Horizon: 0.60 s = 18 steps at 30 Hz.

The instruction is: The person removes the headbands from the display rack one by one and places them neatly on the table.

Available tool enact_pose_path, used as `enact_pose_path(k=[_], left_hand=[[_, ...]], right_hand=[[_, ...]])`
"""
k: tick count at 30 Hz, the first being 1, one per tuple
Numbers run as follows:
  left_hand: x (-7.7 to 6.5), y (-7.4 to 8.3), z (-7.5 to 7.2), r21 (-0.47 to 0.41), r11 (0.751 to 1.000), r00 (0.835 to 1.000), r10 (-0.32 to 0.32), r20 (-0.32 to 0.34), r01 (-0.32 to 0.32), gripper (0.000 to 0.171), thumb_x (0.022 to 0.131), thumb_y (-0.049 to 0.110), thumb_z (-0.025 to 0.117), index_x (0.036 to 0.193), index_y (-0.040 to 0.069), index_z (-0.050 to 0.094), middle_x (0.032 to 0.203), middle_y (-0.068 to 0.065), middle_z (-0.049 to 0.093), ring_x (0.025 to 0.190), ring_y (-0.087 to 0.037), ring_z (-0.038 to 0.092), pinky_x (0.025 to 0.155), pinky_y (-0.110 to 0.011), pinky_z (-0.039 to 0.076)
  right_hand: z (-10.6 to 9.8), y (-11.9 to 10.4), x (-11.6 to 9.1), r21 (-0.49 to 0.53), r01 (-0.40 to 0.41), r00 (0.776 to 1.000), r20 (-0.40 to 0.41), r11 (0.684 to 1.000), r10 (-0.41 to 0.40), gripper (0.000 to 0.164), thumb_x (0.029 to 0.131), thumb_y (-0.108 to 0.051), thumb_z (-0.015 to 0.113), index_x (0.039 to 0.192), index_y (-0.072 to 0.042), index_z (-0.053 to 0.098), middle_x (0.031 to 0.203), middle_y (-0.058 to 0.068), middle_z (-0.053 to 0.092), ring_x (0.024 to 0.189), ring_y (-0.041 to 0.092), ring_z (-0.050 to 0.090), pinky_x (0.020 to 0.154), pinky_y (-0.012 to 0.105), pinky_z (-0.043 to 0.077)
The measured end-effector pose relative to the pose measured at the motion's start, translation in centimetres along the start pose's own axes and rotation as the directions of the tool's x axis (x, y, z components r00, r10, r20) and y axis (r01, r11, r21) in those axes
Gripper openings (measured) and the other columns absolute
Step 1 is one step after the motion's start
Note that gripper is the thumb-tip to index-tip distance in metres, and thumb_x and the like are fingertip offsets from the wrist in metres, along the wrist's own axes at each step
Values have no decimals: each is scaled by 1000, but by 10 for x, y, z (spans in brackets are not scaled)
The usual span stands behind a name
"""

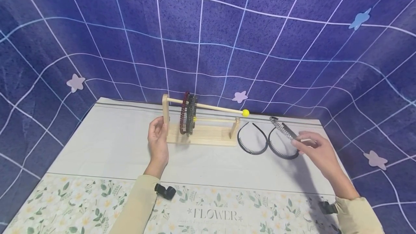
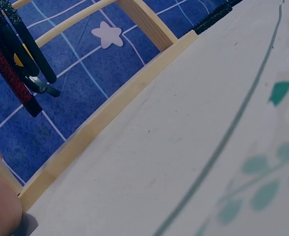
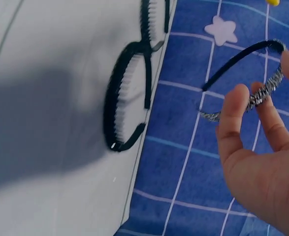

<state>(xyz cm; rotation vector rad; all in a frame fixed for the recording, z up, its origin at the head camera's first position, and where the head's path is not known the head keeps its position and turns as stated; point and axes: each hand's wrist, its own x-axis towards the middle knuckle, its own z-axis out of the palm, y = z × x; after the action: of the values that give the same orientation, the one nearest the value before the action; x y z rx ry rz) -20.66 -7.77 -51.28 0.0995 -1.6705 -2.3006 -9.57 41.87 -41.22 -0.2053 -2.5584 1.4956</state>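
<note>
My left hand (image 1: 158, 143) holds the left upright of a wooden rack (image 1: 208, 140) with two dowels. Several headbands, a dark red one (image 1: 182, 118) and darker ones (image 1: 190, 129) beside it, hang on the upper dowel (image 1: 219, 108), which ends in a yellow ball (image 1: 246, 113). At the right, my right hand (image 1: 316, 151) pinches a silver glittery headband (image 1: 282, 128) between thumb and fingers, raised off the table. Its dark inner side shows in the right wrist view, where the fingers (image 3: 235, 105) cover part of the band.
Two black toothed headbands, one on the left (image 1: 253, 152) and one on the right (image 1: 282, 156), lie side by side on the white table (image 1: 107, 143), right of the rack. A flowered cloth (image 1: 208, 205) covers the near side. A blue patterned backdrop (image 1: 208, 39) stands behind.
</note>
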Motion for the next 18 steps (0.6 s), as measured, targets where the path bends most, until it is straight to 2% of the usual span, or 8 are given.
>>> enact_pose_path(k=[1, 3, 6, 9, 13, 18], left_hand=[[0, 0, 0, 4, 1000, 1000, -1, 2, 1, 27, 117, 15, 54, 143, 22, 59, 150, 1, 60, 153, -20, 48, 132, -42, 35], [0, 0, 0, 8, 1000, 1000, -1, 3, 1, 27, 117, 16, 54, 143, 22, 59, 152, 1, 60, 154, -20, 47, 132, -41, 35], [-1, 0, 0, 17, 1000, 1000, -3, 4, 3, 27, 118, 17, 53, 143, 23, 58, 154, 0, 59, 155, -20, 46, 132, -41, 34], [-1, 0, 0, 7, 1000, 1000, -3, 2, 3, 27, 117, 16, 53, 143, 23, 59, 154, -1, 58, 155, -20, 46, 132, -42, 34], [0, -1, 0, 0, 1000, 1000, 2, 0, -2, 28, 117, 15, 54, 144, 21, 59, 153, -2, 59, 155, -21, 46, 132, -43, 34], [0, -1, 0, 5, 1000, 1000, 2, -1, -2, 27, 117, 16, 54, 143, 22, 59, 155, -3, 59, 156, -21, 46, 132, -42, 34]], right_hand=[[-3, 3, -1, -21, 1, 1000, 8, 1000, -1, 25, 101, -18, 85, 118, -1, 77, 130, -27, 61, 96, -3, 71, 82, 16, 60], [-8, 8, -3, -77, 1, 1000, 19, 997, 0, 31, 101, -21, 86, 120, 1, 77, 142, -17, 61, 103, -7, 68, 86, 13, 58], [-16, 14, -4, -144, -13, 999, 31, 990, 18, 36, 100, -28, 87, 122, 0, 78, 157, 5, 61, 107, -12, 64, 89, 8, 53], [-23, 21, -4, -168, -13, 999, 50, 986, 22, 39, 100, -29, 87, 124, 0, 78, 164, 25, 53, 108, -15, 62, 90, 7, 51], [-32, 34, -4, -190, 46, 997, 68, 981, -34, 35, 99, -23, 89, 120, 1, 78, 163, 30, 52, 103, -10, 68, 85, 10, 55], [-41, 57, -2, -207, 134, 989, 89, 969, -118, 30, 94, -15, 92, 116, 0, 78, 164, 20, 55, 90, 5, 78, 78, 16, 61]])
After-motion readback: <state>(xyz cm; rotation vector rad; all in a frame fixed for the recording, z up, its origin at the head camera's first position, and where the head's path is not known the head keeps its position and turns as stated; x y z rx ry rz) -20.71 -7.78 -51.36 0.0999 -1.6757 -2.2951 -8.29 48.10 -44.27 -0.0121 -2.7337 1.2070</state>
